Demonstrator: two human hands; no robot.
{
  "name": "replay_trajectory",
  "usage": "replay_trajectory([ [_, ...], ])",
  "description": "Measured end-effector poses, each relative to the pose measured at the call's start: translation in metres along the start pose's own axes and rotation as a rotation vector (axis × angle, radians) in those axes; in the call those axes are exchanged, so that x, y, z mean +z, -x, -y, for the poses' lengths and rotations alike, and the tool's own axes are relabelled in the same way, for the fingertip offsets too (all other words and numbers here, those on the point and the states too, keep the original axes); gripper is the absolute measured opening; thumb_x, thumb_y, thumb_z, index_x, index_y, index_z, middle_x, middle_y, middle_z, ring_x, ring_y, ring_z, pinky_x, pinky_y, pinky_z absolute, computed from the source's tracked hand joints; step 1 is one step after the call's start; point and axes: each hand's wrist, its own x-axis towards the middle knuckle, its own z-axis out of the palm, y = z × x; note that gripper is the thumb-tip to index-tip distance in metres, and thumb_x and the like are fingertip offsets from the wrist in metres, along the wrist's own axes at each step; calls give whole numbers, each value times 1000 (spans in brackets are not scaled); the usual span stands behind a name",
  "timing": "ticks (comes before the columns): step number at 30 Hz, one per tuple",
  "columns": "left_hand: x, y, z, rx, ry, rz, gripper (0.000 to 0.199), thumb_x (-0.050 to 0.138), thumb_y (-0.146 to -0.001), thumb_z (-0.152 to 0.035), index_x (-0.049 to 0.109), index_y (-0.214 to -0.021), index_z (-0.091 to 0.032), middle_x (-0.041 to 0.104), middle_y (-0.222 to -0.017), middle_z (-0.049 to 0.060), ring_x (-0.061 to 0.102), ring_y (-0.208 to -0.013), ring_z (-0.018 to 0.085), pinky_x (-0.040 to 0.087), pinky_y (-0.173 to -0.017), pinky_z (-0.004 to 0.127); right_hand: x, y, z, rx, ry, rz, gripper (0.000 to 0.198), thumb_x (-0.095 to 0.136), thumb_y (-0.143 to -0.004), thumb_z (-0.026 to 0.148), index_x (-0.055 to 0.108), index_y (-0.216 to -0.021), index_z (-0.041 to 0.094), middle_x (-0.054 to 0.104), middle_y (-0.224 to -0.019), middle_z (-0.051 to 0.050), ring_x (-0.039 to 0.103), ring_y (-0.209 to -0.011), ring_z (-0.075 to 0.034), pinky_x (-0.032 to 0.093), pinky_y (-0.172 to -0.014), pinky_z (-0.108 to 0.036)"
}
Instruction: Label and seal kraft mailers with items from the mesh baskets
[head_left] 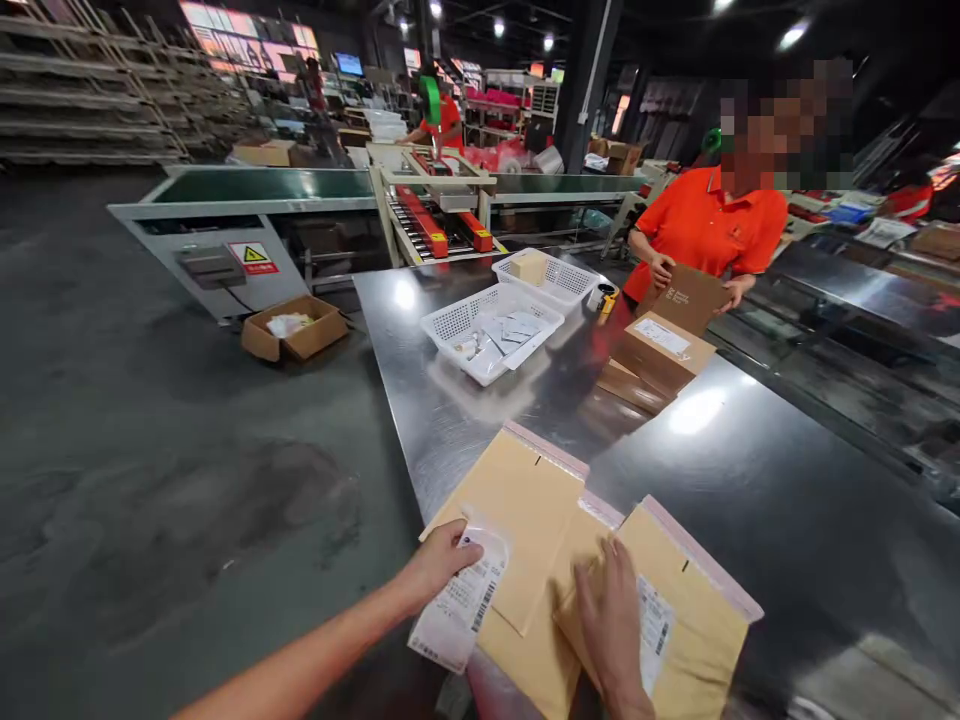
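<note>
Pinching a barcoded label (463, 608), its print too small to read, the left hand (441, 563) sits at six o'clock over tan mailers (517, 490), while the right hand (615, 620), grip unclear, touches them at five.

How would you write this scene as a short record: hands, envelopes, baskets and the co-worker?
left hand: holds a printed label sheet
right hand: over the right-hand envelope, beside its label
envelopes: at least three, tan, overlapping
table: shiny metal
baskets: two, white; nearer holds flat packets
co-worker: orange shirt, holding brown cardboard
</note>
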Motion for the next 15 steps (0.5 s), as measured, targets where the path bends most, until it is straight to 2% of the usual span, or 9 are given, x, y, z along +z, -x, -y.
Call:
replay_trajectory([
  [1, 4, 7, -5, -28, 63, 6, 53, 74, -67, -66, 59, -78, -16, 57, -74, -1, 47, -66, 15, 36, -60, 26, 2, 1, 31, -71, -152, 150, 59, 48, -97, 56, 57, -141, 18, 56, -150, -19, 50, -143, -34, 40, -120, -57],
  [3, 9, 19, -13, -97, 173, 3, 53, 79, -62, -63, 52, -72, -18, 52, -70, -3, 43, -63, 13, 33, -58, 26, 9, 3, 85, -205, -318, 444, 50, 61, -91, 44, 61, -137, 23, 63, -142, -12, 57, -133, -28, 45, -115, -45],
  [4, 10, 25, -16, -115, 206, -10, 53, 79, -62, -63, 50, -70, -19, 49, -68, -4, 42, -62, 12, 32, -58, 26, 12, 5, 105, -192, -355, 540, 43, 64, -88, 40, 66, -127, 23, 68, -131, -10, 62, -123, -27, 48, -108, -43],
  [6, 9, 36, -20, -95, 230, -85, 49, 76, -63, -60, 48, -70, -20, 46, -65, -5, 40, -61, 12, 30, -57, 25, 19, 8, 128, -61, -426, 681, 31, 64, -84, 41, 70, -107, 20, 72, -105, -8, 66, -99, -25, 51, -91, -38],
  [8, 7, 46, -20, -54, 226, -160, 44, 73, -63, -52, 56, -87, -18, 48, -65, -7, 40, -59, 12, 30, -57, 25, 22, 12, 132, 111, -525, 733, 34, 61, -84, 50, 67, -92, 18, 69, -86, -6, 62, -82, -22, 49, -76, -34],
  [10, 5, 53, -16, -42, 223, -130, 56, 70, -63, -42, 58, -112, -18, 56, -71, -6, 45, -60, 13, 33, -59, 26, 25, 19, 129, 188, -625, 743, 42, 60, -83, 60, 64, -85, 18, 66, -80, -5, 59, -76, -21, 47, -72, -32],
  [11, 5, 54, -12, -49, 208, -84, 57, 68, -63, -39, 59, -115, -18, 59, -74, -5, 48, -63, 14, 35, -61, 27, 26, 23, 126, 194, -649, 739, 45, 59, -83, 62, 64, -83, 18, 66, -78, -4, 58, -76, -21, 46, -71, -32],
  [13, 5, 52, 2, -65, 171, -5, 42, 65, -61, -36, 65, -99, -16, 61, -78, -1, 52, -72, 17, 37, -66, 28, 28, 33, 121, 175, -610, 736, 46, 56, -87, 64, 63, -84, 19, 65, -78, -4, 58, -76, -20, 44, -71, -31],
  [15, 6, 44, 20, -92, 142, -20, 26, 64, -58, -37, 61, -74, -17, 58, -75, 1, 50, -75, 18, 35, -67, 28, 32, 38, 114, 123, -460, 741, 44, 51, -91, 62, 63, -87, 20, 65, -80, -4, 59, -77, -21, 43, -72, -32],
])
